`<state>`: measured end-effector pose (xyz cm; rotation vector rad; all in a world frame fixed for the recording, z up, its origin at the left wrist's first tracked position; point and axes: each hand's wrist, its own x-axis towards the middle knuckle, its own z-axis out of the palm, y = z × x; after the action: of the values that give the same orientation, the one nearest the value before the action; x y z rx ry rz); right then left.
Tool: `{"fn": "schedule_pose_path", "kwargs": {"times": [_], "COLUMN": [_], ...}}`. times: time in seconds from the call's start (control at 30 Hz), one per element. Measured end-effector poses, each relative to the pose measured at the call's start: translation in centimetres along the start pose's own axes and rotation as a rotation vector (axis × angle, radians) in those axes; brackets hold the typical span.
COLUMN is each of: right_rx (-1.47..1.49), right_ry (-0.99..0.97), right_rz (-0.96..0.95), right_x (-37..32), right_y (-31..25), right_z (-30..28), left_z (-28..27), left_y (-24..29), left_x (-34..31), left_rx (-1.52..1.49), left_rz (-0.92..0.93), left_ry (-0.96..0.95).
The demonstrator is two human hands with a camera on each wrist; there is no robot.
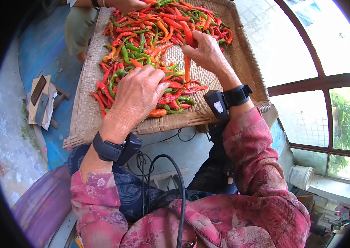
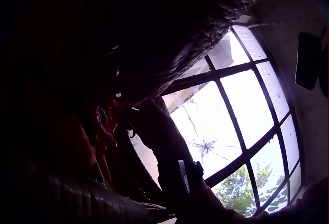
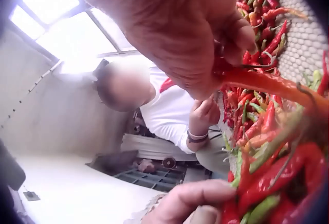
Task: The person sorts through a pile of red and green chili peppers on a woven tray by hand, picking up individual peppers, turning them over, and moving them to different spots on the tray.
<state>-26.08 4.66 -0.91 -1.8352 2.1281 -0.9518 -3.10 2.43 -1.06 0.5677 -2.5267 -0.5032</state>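
Observation:
My right hand (image 1: 207, 51) grips long red chili peppers (image 1: 188, 34) above the right part of a woven tray (image 1: 220, 93). One end sticks up past the thumb and an orange-red length hangs below the fist. In the right wrist view an orange-red chili pepper (image 3: 272, 85) juts from that hand. My left hand (image 1: 135, 93) is down in the near pile of red and green chili peppers (image 1: 108, 89), its back upward. An orange-red pepper tip pokes out beyond its knuckles. From the right wrist, its finger and thumb (image 3: 198, 195) pinch at red peppers; the palm side is hidden.
Another person's hand (image 1: 127, 5) reaches over the far pile (image 1: 171, 18). A small stool (image 1: 59, 97) at the left bears a phone (image 1: 38, 89). Black cables (image 1: 179, 173) loop over my lap. Windows (image 1: 290, 45) and a white bucket (image 1: 302, 176) stand at the right.

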Motion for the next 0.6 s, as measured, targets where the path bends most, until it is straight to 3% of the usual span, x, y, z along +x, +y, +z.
{"fn": "schedule_pose_path", "kwargs": {"times": [0.07,0.2,0.27,0.37,0.53,0.6], "right_rx": [-0.012,-0.127,-0.102,-0.099,0.074,0.371], "right_ry": [0.138,0.206,0.146,0.054,0.05,-0.075], "right_rz": [-0.124,-0.366,-0.44,-0.409,-0.406,-0.17], "right_x": [-0.7,-2.5,-3.9,-5.4,-4.8,-4.5], "right_y": [-2.0,-5.2,-6.9,-9.1,-7.6,-6.9], "right_z": [-0.1,0.2,0.7,1.3,1.4,1.3], "left_z": [0.1,-0.2,-0.2,-0.2,-0.6,-1.1], "left_y": [0.2,0.8,0.9,0.5,0.2,0.7], "left_x": [0.1,0.4,0.6,0.4,0.7,0.8], "left_rx": [-0.017,-0.098,-0.133,-0.433,-0.356,-0.419], "left_rz": [-0.023,-0.127,-0.179,-0.196,-0.166,-0.276], "left_ry": [0.031,0.071,0.071,0.11,0.092,0.003]}}
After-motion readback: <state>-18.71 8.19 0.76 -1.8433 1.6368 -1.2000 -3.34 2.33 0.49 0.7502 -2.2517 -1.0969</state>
